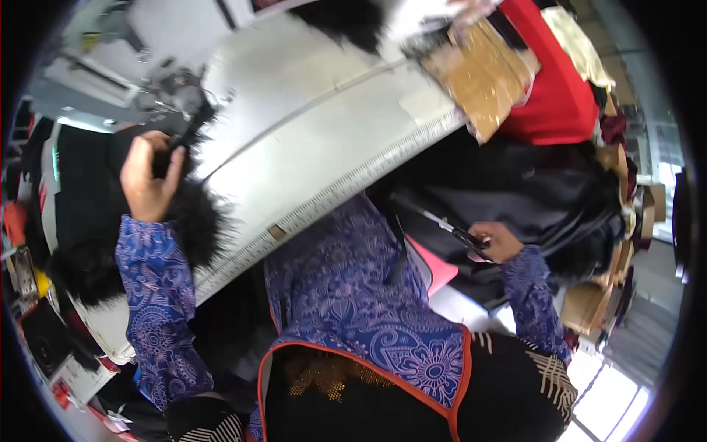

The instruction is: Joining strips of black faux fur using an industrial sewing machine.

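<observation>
At the left of the frame I see the left hand [149, 180] pinching shaggy black fur trim [202, 225] between thumb and fingers; the fur spreads over the white worktable [309, 147] beside the patterned sleeve [156, 287], just below a sewing machine's metal parts [177, 92]. Right of centre, the right hand [499, 241] curls its fingers round the handles of scissors [464, 237], which point to the upper left over shiny black fabric [530, 177].

Red cloth [556, 103], brown package [479, 70], perhaps cartons [587, 306]
</observation>
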The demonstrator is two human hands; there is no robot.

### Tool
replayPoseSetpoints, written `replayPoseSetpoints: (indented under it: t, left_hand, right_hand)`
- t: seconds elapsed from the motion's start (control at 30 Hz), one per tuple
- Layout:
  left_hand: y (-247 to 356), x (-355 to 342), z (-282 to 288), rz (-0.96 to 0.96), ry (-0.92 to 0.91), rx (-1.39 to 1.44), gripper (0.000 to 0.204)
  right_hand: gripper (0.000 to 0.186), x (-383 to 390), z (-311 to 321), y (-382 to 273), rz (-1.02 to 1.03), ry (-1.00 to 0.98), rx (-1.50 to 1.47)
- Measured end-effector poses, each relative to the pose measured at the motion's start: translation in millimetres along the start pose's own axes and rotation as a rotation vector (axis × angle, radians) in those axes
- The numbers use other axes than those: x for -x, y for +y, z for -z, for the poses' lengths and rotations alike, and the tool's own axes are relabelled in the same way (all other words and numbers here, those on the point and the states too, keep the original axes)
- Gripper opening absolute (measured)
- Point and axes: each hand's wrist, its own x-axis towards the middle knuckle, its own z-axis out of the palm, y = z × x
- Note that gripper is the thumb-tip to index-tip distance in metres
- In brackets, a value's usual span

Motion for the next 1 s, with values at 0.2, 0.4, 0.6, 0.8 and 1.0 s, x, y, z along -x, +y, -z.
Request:
replayPoseSetpoints:
  t: [0.2, 0.4, 0.6, 0.8, 1.0]
  left_hand:
    - [-0.5, -9.9, -1.1, -0.205, -0.016, -0.251, 0.02]
    - [13.0, -0.1, 9.8, -0.058, -0.219, -0.426, 0.019]
    - [48.0, 16.4, 26.2, 0.187, -0.236, -0.363, 0.027]
    - [70.5, 27.5, 18.9, 0.205, -0.061, -0.404, 0.026]
    - [72.2, 21.3, 10.2, 0.211, 0.097, -0.401, 0.036]
  right_hand:
    - [0.035, 16.8, -133.4, 199.9, -0.278, 0.107, 0.137]
    - [0.037, 18.3, -194.7, 222.2, -0.337, 0.214, 0.31]
    - [0.048, -13.3, -190.1, 242.1, -0.337, 0.324, 0.412]
    - [0.021, -56.7, -144.0, 149.1, -0.267, -0.049, 0.901]
    - [0.028, -111.6, -63.7, -148.2, 1.26, 0.468, 0.493]
